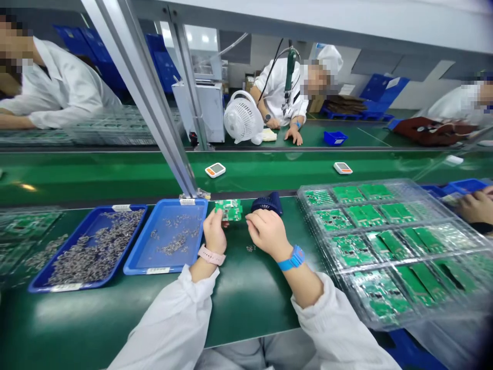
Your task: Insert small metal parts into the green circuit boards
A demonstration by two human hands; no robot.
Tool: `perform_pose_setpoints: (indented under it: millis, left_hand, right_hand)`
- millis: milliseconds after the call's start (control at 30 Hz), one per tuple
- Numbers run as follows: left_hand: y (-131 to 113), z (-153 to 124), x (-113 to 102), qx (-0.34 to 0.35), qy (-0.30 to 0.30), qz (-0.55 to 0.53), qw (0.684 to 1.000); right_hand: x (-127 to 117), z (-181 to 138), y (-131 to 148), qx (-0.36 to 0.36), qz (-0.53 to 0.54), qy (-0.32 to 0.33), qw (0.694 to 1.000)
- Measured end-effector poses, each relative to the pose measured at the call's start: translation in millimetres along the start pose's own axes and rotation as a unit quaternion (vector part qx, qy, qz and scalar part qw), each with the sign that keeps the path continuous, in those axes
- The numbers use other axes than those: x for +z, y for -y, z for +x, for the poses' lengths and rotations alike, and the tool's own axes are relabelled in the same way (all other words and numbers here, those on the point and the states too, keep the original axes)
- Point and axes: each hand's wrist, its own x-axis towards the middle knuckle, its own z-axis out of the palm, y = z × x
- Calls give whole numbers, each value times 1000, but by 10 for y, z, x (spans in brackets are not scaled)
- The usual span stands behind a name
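Observation:
A green circuit board [228, 210] is gripped by its left edge in my left hand [214, 231], held above the green bench mat. Just right of the board, my right hand [267, 232] has its fingers curled and pinched together; whatever they hold, if anything, is too small to see. Below it lies a small pile of metal parts [250, 248] on the mat. Behind my right hand stands a dark blue fan [267, 204], partly covered by the hand. To the left, a blue tray [133, 259] holds scattered small metal parts.
Farther left is a second blue tray [36, 282] heaped with metal parts. On the right, a clear plastic tray [327, 241] carries many circuit boards. A metal post [150, 97] rises behind the trays. Across the green line [269, 172], co-workers sit near a white fan [242, 119].

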Motion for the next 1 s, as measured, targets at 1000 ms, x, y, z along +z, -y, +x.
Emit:
perform_pose_setpoints:
  millis: [1000]
  left_hand:
    - [-17, -90, 63, -14, 18, 59, 998]
  right_hand:
    - [-52, -442, -287, 145, 125, 189, 963]
